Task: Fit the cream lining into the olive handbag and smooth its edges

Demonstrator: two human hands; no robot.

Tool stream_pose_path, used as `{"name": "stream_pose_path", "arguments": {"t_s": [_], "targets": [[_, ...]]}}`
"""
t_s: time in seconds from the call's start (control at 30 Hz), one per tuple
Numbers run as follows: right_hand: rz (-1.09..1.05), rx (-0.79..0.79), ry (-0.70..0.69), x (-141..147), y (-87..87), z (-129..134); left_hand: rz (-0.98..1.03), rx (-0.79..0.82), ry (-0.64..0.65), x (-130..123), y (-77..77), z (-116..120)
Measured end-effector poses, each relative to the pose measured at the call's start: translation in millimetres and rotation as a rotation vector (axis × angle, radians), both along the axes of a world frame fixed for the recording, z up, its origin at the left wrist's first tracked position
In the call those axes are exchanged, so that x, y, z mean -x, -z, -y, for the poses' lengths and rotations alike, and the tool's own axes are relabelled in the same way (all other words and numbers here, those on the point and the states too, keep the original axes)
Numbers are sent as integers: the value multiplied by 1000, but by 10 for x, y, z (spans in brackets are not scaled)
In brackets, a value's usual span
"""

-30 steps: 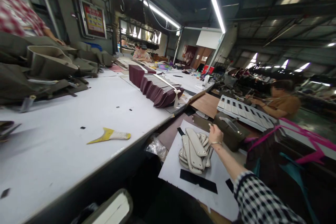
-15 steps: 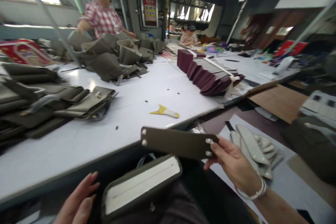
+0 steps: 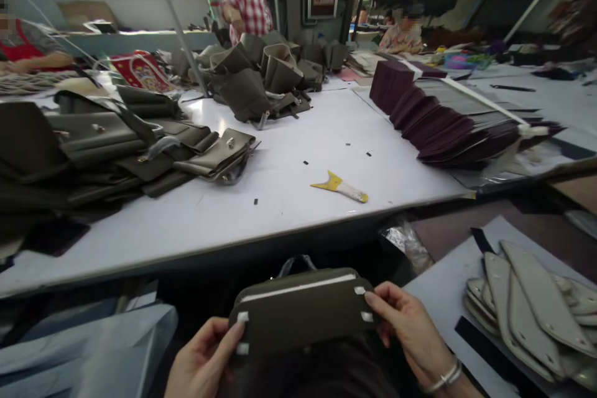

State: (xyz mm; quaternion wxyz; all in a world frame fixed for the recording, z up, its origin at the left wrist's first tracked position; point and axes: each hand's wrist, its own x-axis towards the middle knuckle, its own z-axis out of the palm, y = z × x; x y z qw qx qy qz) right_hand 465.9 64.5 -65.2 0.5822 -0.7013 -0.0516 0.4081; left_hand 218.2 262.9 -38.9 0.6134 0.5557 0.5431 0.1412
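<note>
A dark olive strip-shaped panel point(image 3: 303, 317) with rounded corners and small whitish tabs at both ends is stretched between my hands. My left hand point(image 3: 205, 354) pinches its left end, thumb on top beside a tab. At the opposite end my right hand point(image 3: 405, 323), with a bracelet on the wrist, grips the panel between thumb and fingers. Directly behind and under the panel is an olive bag point(image 3: 321, 276) in my lap; only its upper edge and a thin white line show. A clear loop stands up at its far side.
On the white table point(image 3: 289, 217) lie a yellow-and-white forked tool point(image 3: 340, 186), olive bags point(image 3: 140, 149) and a bundle of maroon pieces point(image 3: 433, 118). Pale strips point(image 3: 527, 305) are piled at the right, and bluish plastic point(image 3: 88, 348) lies at the left. Co-workers sit or stand beyond the table.
My right hand has brought the panel down over the bag's white face. My left hand, earlier free with nothing in it, has taken the panel's left end. The view has turned left.
</note>
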Motion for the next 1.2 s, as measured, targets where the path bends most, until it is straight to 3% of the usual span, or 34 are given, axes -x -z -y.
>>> {"name": "stream_pose_path", "arguments": {"t_s": [0.23, 0.4, 0.57, 0.97, 1.2], "targets": [[27, 125, 19, -91, 144, -172, -90, -164, 95, -40, 162, -284], [-22, 177, -9, -126, 238, -135, -70, -72, 65, 4, 292, -324], [-83, 173, -19, -151, 324, -105, -8, 63, 11, 15, 328, -334], [-199, 164, 56, -131, 326, -123, 17, 156, -14, 10, 370, -374], [-157, 123, 129, -62, 165, -255, -24, 191, -42, -6, 376, -368]]}}
